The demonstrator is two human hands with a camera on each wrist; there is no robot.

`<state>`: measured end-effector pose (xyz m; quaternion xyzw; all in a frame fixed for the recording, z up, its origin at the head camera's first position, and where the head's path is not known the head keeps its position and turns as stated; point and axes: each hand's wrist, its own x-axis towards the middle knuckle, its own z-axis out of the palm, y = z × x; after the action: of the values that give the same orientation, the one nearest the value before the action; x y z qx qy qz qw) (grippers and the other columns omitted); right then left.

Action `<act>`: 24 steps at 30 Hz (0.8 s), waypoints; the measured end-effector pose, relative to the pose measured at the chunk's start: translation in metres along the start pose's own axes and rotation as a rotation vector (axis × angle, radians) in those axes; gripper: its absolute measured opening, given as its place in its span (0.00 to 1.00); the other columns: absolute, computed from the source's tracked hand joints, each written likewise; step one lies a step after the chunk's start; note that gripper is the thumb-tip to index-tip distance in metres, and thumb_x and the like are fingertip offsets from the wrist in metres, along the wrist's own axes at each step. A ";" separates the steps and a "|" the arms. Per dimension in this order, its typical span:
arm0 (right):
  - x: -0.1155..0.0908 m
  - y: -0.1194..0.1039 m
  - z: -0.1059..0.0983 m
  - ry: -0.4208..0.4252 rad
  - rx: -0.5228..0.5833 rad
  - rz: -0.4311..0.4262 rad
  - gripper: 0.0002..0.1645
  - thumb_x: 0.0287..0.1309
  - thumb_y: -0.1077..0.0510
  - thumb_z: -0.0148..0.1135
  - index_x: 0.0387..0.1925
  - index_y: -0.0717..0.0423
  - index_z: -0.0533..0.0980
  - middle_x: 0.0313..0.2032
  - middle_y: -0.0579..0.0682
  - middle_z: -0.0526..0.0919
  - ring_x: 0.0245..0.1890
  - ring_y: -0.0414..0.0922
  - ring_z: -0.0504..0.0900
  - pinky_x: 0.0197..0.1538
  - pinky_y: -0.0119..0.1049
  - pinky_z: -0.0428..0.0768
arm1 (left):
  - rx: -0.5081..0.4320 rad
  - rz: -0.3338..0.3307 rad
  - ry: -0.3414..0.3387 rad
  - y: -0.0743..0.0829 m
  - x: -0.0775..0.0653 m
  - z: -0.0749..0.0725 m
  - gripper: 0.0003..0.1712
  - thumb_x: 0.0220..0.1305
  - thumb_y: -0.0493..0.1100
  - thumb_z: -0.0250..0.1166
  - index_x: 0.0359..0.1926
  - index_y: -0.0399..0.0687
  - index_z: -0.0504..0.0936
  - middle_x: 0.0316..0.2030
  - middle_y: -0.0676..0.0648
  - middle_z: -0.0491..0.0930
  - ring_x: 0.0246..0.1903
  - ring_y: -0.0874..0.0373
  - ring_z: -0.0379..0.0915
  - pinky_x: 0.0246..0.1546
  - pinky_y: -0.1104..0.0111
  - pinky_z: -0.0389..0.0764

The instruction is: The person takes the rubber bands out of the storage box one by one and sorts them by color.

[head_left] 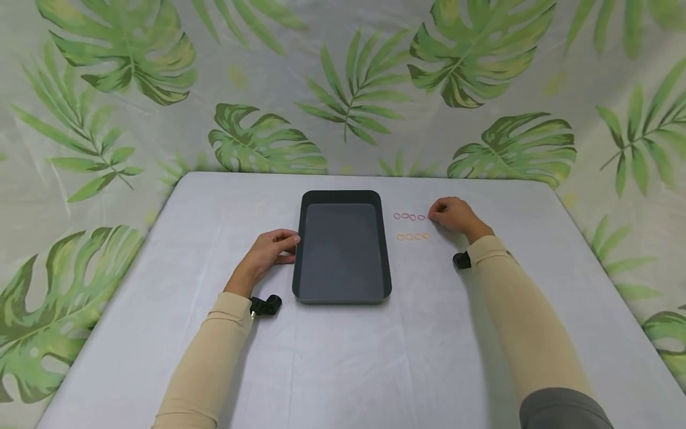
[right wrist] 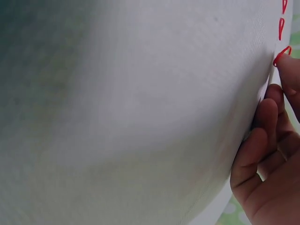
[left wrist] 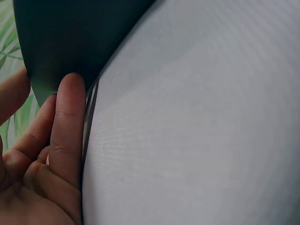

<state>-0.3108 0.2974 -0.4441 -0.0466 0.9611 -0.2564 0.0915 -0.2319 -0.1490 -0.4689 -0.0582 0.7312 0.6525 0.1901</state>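
Note:
A dark grey rectangular tray [head_left: 343, 250] lies on the white-covered table. My left hand [head_left: 270, 250] is at its left side, and in the left wrist view the fairly straight fingers [left wrist: 68, 126] touch the tray's outer wall [left wrist: 70, 37]. To the right of the tray, small red rubber bands [head_left: 412, 217] form a row, with a row of orange rubber bands [head_left: 412, 237] nearer to me. My right hand [head_left: 455, 215] is at the right end of the red row. Its thumb and forefinger pinch a red rubber band [right wrist: 281, 56], low over the cloth.
The white tablecloth [head_left: 343, 363] spreads around the tray to the table's edges. A leaf-print curtain [head_left: 354, 89] hangs behind the table and along both sides. Each wrist wears a small black camera, one [head_left: 266, 305] on the left and another [head_left: 462, 260] on the right.

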 end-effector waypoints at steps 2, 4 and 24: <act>0.000 0.000 0.000 0.001 -0.011 0.000 0.12 0.68 0.55 0.57 0.41 0.61 0.79 0.46 0.60 0.80 0.46 0.54 0.73 0.53 0.47 0.72 | -0.001 0.003 -0.002 0.000 0.000 0.001 0.24 0.70 0.46 0.63 0.62 0.39 0.75 0.45 0.50 0.78 0.42 0.62 0.76 0.42 0.72 0.86; -0.001 0.001 0.000 0.000 -0.016 0.004 0.12 0.68 0.55 0.57 0.41 0.60 0.79 0.46 0.60 0.80 0.46 0.54 0.73 0.53 0.48 0.72 | -0.001 0.004 -0.003 0.000 0.000 0.002 0.24 0.70 0.46 0.63 0.61 0.39 0.75 0.46 0.50 0.78 0.43 0.62 0.76 0.42 0.72 0.86; -0.002 0.006 -0.003 -0.011 0.090 0.037 0.14 0.69 0.53 0.58 0.47 0.59 0.79 0.48 0.60 0.79 0.41 0.50 0.74 0.39 0.34 0.73 | 0.002 0.009 -0.010 0.003 0.000 0.002 0.26 0.70 0.45 0.63 0.63 0.37 0.74 0.45 0.51 0.77 0.42 0.63 0.76 0.42 0.74 0.86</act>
<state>-0.3100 0.3046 -0.4442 -0.0262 0.9488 -0.2972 0.1037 -0.2328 -0.1468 -0.4662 -0.0516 0.7313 0.6527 0.1908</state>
